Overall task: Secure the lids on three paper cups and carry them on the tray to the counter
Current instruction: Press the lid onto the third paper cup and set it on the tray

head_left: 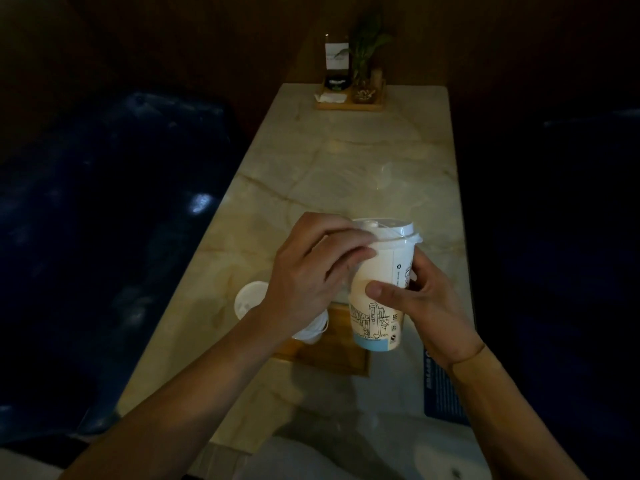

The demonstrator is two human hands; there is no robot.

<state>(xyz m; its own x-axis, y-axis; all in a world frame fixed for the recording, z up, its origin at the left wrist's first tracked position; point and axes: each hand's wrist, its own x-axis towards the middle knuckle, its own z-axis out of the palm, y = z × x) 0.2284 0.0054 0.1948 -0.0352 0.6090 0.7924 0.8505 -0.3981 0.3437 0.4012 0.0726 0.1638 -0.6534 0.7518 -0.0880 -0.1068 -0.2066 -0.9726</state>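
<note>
A white paper cup with a line drawing and a blue base is held above the wooden tray. My right hand grips the cup's body, thumb across its front. My left hand pinches the rim of the white lid that sits on the cup. Behind my left wrist a second cup with a white lid shows in part. Another white lid edge peeks out below my left wrist. No third cup shows clearly.
The long marble table runs away from me. At its far end stands a small wooden stand with a plant, a card and napkins. Dark blue seats flank both sides. A dark blue card lies near my right forearm.
</note>
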